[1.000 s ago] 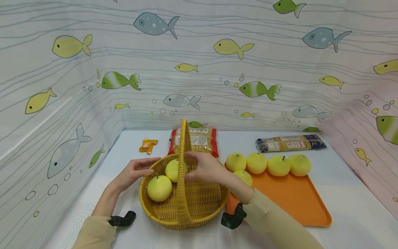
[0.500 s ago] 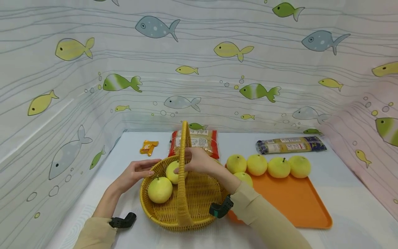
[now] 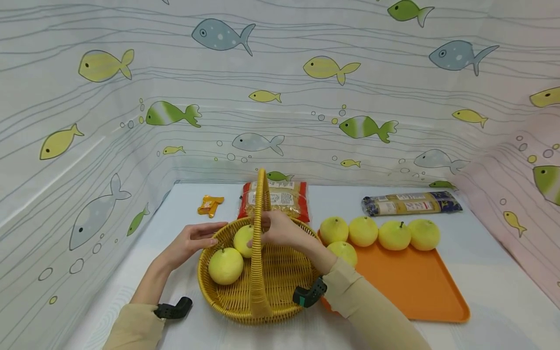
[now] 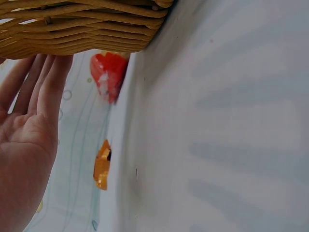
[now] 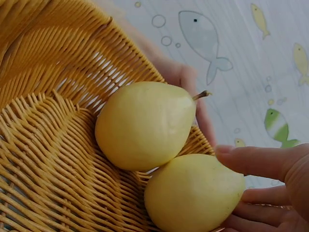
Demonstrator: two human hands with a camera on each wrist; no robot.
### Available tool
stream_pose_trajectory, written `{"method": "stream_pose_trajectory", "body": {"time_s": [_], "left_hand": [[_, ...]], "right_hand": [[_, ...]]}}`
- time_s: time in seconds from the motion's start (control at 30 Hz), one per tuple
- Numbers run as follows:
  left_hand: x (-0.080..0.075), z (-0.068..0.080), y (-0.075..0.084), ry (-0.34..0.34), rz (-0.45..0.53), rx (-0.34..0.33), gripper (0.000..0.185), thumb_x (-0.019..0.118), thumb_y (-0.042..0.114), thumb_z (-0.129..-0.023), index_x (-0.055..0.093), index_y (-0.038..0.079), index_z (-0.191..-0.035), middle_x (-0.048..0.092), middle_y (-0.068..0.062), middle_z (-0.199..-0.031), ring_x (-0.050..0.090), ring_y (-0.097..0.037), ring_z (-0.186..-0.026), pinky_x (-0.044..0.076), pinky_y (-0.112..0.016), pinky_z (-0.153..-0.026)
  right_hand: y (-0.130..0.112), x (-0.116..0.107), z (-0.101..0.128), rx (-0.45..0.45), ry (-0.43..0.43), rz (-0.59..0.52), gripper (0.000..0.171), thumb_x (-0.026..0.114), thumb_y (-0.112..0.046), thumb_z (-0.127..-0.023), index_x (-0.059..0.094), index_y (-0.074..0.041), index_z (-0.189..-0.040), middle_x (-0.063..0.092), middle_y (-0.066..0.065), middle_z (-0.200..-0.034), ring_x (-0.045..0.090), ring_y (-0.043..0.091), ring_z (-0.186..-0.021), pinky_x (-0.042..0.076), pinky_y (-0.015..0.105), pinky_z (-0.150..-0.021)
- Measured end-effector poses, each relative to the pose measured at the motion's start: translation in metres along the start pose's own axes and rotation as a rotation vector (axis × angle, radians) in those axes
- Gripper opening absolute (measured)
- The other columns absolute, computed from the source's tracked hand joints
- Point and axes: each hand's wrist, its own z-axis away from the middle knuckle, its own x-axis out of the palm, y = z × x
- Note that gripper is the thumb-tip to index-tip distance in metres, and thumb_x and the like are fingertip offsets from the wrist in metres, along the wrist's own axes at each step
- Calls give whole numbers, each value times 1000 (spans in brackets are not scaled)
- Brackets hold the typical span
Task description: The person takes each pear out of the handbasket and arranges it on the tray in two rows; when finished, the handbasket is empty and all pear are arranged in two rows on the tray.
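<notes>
Inside a yellow wicker basket (image 3: 258, 291) with a tall handle lie two pale yellow pears. The nearer pear (image 3: 225, 266) sits at the left front, touching the farther pear (image 3: 242, 241). My right hand (image 3: 280, 229) reaches in behind the handle and holds the farther pear. In the right wrist view its thumb (image 5: 251, 161) is on one side of that pear (image 5: 193, 195) and the fingers on the other. At the basket's left rim, my left hand (image 3: 185, 245) rests with fingers extended against the outside wall, also seen in the left wrist view.
An orange tray (image 3: 411, 282) to the right bears several more pears (image 3: 394, 236). Behind the basket lies a red-edged clear food packet (image 3: 284, 199). A long dark-ended packet (image 3: 411, 203) lies at the back right, and a small orange wrapper (image 3: 210, 206) at the back left.
My right hand has moved a little left, deeper over the basket, with its thumb now at the farther pear. The left hand and the basket have stayed in place.
</notes>
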Motion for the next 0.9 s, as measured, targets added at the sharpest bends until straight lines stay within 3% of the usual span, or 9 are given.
{"method": "stream_pose_trajectory", "body": {"time_s": [0.17, 0.53, 0.9], "left_hand": [[0, 0, 1, 8, -6, -5, 50, 61, 10, -96, 51, -1, -144, 55, -17, -145, 61, -4, -120, 49, -19, -97], [0, 1, 0, -1, 10, 3, 50, 60, 9, -97, 50, -2, -145, 56, -12, -144, 61, -4, -120, 49, -20, -97], [0, 1, 0, -4, 11, 3, 51, 60, 9, -96, 49, -2, -145, 55, -16, -144, 62, -5, -120, 49, -20, -97]], "right_hand": [[2, 2, 0, 9, -16, 30, 45, 84, -16, -81, 67, -4, -121, 70, 10, -120, 66, 25, -115, 53, 36, -96], [6, 5, -1, 60, -31, 10, 46, 84, -17, -81, 67, -7, -122, 68, 9, -122, 64, 27, -118, 55, 36, -93], [5, 5, 1, 64, -57, 94, 35, 81, -8, -81, 71, -9, -115, 70, 4, -102, 65, 18, -97, 53, 32, -80]]}}
